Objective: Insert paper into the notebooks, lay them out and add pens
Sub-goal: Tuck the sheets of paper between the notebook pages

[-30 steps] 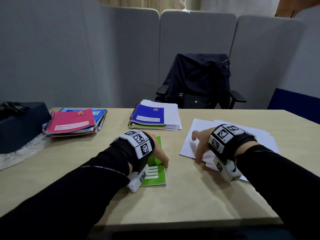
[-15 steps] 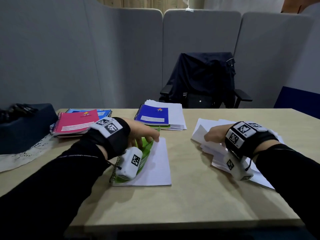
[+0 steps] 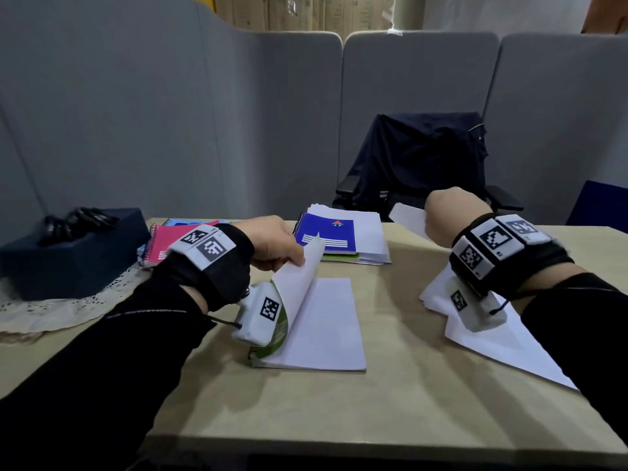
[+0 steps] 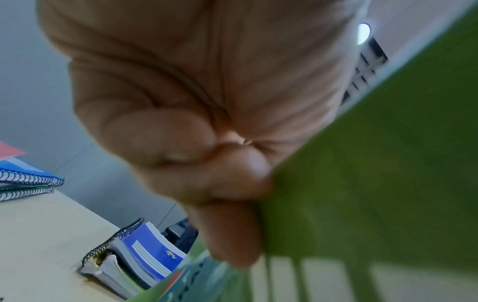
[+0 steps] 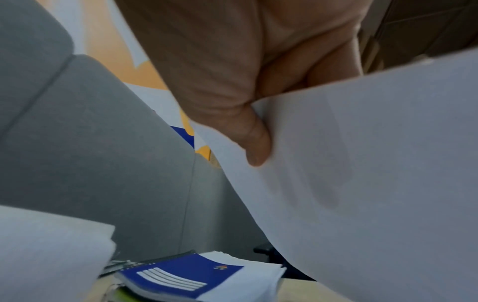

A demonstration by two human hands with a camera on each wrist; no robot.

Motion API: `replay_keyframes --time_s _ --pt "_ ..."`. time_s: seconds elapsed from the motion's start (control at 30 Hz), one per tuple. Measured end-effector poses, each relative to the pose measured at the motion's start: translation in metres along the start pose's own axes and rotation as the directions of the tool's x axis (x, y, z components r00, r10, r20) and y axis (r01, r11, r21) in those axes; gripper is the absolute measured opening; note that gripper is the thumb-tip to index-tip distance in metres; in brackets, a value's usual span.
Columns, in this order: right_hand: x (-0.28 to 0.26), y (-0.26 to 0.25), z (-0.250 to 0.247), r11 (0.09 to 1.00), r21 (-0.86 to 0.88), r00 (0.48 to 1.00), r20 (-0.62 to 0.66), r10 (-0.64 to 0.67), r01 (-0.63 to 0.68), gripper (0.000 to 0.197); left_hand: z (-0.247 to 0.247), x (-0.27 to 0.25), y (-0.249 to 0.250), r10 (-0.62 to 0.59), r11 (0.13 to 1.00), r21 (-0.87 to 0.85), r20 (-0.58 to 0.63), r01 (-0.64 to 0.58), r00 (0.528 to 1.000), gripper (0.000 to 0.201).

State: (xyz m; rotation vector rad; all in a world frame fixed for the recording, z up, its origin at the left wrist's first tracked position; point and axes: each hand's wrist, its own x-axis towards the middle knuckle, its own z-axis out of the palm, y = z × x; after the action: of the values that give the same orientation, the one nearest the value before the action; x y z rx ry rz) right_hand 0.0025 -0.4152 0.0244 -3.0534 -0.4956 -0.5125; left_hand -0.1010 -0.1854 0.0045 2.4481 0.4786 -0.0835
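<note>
A green spiral notebook (image 3: 326, 328) lies open near the table's middle, white page up. My left hand (image 3: 278, 249) pinches its lifted green cover (image 4: 375, 173) and holds it upright. My right hand (image 3: 445, 215) is raised above the table on the right, thumb and fingers gripping a white sheet of paper (image 5: 362, 173); in the head view only the sheet's corner (image 3: 406, 215) shows. Below that hand lies a loose pile of white sheets (image 3: 492, 341). A blue notebook (image 3: 326, 236) rests on paper at the back centre. A pink notebook (image 3: 163, 243) tops a stack at the back left.
A dark blue box (image 3: 68, 253) with black items on it sits on a lace cloth (image 3: 61, 307) at the far left. Grey partition panels (image 3: 407, 113) stand behind the table, with a chair draped in dark cloth (image 3: 424, 158) beyond the far edge.
My left hand has lifted the green notebook's cover from flat to upright. My right hand has risen from the paper pile with one sheet in its grip.
</note>
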Motion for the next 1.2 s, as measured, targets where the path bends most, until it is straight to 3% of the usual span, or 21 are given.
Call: replay_keyframes --time_s 0.2,0.3,0.47,0.57,0.63,0.73,0.83,0.93,1.03,1.2 --pt "-0.006 -0.043 -0.008 0.991 0.047 0.991 -0.057 -0.119 0.122 0.01 0.002 -0.011 -0.007 -0.027 0.999 -0.029 -0.007 0.027 1.0 0.03" --pt "-0.008 -0.048 -0.012 0.992 0.051 0.991 -0.063 -0.115 0.119 0.01 0.006 -0.013 -0.009 -0.058 0.997 -0.046 0.045 0.06 0.997 0.009" --pt "-0.01 -0.053 -0.009 0.989 0.071 0.986 -0.113 -0.122 0.131 0.017 0.001 -0.016 -0.016 -0.057 0.977 -0.195 0.136 0.083 0.989 0.038" --pt "-0.014 -0.06 -0.009 0.981 0.063 0.969 -0.18 -0.169 0.183 0.018 -0.005 -0.02 -0.022 -0.098 0.957 -0.263 0.098 0.121 0.99 0.052" --pt "-0.019 -0.07 -0.009 0.969 0.055 0.954 -0.197 -0.226 0.241 0.02 -0.01 -0.02 -0.028 -0.133 0.93 -0.337 0.064 0.147 0.989 0.046" --pt "-0.028 -0.091 -0.003 0.937 0.011 0.93 -0.121 -0.346 0.35 0.024 -0.016 -0.027 -0.037 -0.184 0.889 -0.424 0.014 0.173 0.983 0.025" --pt "-0.036 -0.115 0.011 0.888 -0.089 0.892 0.024 -0.451 0.451 0.02 -0.022 -0.031 -0.048 -0.207 0.862 -0.478 -0.033 0.167 0.978 0.022" --pt "-0.046 -0.131 0.025 0.864 -0.082 0.864 0.144 -0.482 0.496 0.011 -0.024 -0.032 -0.055 -0.222 0.829 -0.534 -0.042 0.166 0.974 0.015" --pt "-0.055 -0.141 0.033 0.845 -0.061 0.833 0.218 -0.508 0.532 0.012 -0.022 -0.034 -0.059 -0.223 0.808 -0.568 -0.05 0.156 0.974 0.015" --pt "-0.075 -0.151 0.038 0.801 -0.046 0.76 0.351 -0.547 0.597 0.031 -0.019 -0.034 -0.06 -0.203 0.789 -0.598 -0.04 0.139 0.978 0.02"
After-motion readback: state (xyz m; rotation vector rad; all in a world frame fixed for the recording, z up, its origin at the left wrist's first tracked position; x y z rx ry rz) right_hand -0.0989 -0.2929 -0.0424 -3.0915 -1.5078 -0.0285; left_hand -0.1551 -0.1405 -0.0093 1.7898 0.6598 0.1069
